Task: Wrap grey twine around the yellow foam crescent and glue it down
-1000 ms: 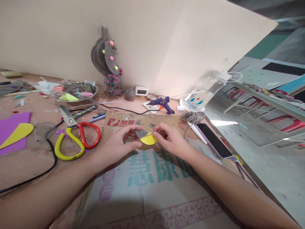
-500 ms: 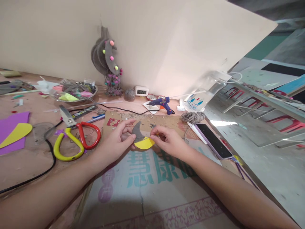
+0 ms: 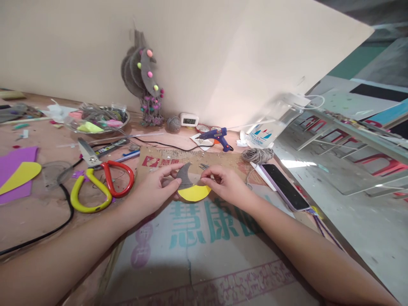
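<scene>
Above the cardboard, my left hand (image 3: 165, 180) is closed on the left end of a crescent cutout. The crescent's upper-left part is wrapped in grey yarn (image 3: 184, 175), and its lower part shows bare yellow (image 3: 195, 194). My right hand (image 3: 219, 180) is pinched closed at the crescent's right end, with grey yarn at its fingertips. Those fingers cover the right tip of the crescent. A small pair of metal tips (image 3: 204, 166) lies on the cardboard just beyond the hands.
Scissors (image 3: 110, 178) with red and yellow handles lie left of the cardboard sheet (image 3: 153, 272). Behind stand a blue glue gun (image 3: 216, 135), a white clock (image 3: 189, 120) and a bowl (image 3: 123, 125) of craft bits. A yarn skein (image 3: 257, 155) and phone (image 3: 285, 187) lie to the right.
My right fingers have shifted slightly at the crescent's right end. The strand that crossed the yellow part is no longer visible there, and more bare yellow shows. My left hand keeps its hold.
</scene>
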Action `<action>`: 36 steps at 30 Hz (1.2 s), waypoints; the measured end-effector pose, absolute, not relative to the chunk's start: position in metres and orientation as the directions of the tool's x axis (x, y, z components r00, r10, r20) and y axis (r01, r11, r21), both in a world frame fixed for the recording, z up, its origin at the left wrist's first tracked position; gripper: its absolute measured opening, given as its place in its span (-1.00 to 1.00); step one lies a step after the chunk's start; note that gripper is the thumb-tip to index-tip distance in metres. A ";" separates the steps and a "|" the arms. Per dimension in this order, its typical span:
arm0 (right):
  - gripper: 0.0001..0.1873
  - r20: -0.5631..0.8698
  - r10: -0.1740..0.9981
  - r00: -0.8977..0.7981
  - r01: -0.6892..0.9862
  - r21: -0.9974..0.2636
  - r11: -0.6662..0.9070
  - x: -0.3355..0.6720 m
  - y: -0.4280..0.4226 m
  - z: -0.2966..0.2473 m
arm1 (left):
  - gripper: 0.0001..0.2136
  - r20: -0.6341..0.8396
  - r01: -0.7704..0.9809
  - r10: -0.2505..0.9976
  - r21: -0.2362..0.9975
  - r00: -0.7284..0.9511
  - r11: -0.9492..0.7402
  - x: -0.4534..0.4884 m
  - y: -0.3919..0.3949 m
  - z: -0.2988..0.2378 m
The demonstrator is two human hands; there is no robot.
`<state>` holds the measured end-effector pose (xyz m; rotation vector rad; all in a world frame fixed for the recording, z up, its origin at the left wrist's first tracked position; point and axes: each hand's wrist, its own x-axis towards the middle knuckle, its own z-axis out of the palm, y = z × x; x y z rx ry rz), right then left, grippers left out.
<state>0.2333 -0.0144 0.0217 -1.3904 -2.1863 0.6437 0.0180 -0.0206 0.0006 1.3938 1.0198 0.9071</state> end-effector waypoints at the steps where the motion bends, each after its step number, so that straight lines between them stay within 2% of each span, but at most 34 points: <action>1: -0.87 0.134 0.919 -0.371 0.695 -0.616 0.371 0.234 -0.013 0.021 | -0.61 -0.035 0.078 0.943 0.997 0.332 0.010 0.018 -0.021 0.001; 8: -0.84 0.142 0.939 -0.313 0.680 -0.656 0.326 0.237 -0.009 0.019 | -0.63 -0.053 0.084 0.936 0.996 0.347 0.025 0.018 -0.023 0.005; 11: -0.84 0.167 0.939 -0.302 0.693 -0.637 0.336 0.237 -0.009 0.019 | -0.63 -0.054 0.067 0.926 0.997 0.373 0.031 0.019 -0.023 0.006; 16: -0.80 0.360 0.858 -0.368 0.683 -0.521 0.512 0.238 -0.010 0.030 | -0.62 -0.044 0.037 0.925 0.999 0.378 0.032 0.018 -0.020 0.002; 18: -0.77 0.398 0.858 -0.324 0.648 -0.568 0.508 0.238 -0.013 0.038 | -0.61 -0.037 0.041 0.932 0.999 0.359 0.024 0.018 -0.020 0.001; 19: -0.76 0.362 0.882 -0.303 0.616 -0.632 0.471 0.237 -0.014 0.041 | -0.60 -0.036 0.041 0.935 0.999 0.353 0.023 0.018 -0.019 0.001; 21: -0.74 0.195 0.931 -0.308 0.513 -0.790 0.335 0.237 -0.017 0.047 | -0.61 -0.042 0.026 0.936 0.999 0.350 0.036 0.018 -0.020 0.003; 24: -0.73 -0.027 0.910 -0.413 0.339 -0.932 0.126 0.237 -0.018 0.050 | -0.62 -0.077 -0.042 0.933 0.994 0.351 0.097 0.019 -0.021 0.010; 28: -0.71 -0.116 0.869 -0.481 0.213 -0.977 -0.012 0.240 -0.014 0.045 | -0.61 -0.114 -0.103 0.936 0.982 0.332 0.156 0.019 -0.021 0.015; 33: -0.63 -0.188 0.846 -0.499 0.041 -0.980 -0.193 0.232 -0.017 0.034 | -0.61 -0.108 -0.088 0.944 0.986 0.311 0.142 0.020 -0.020 0.017; 36: -0.64 -0.215 0.849 -0.483 0.049 -0.975 -0.218 0.225 -0.021 0.026 | -0.61 -0.105 -0.071 0.953 0.989 0.283 0.131 0.021 -0.021 0.018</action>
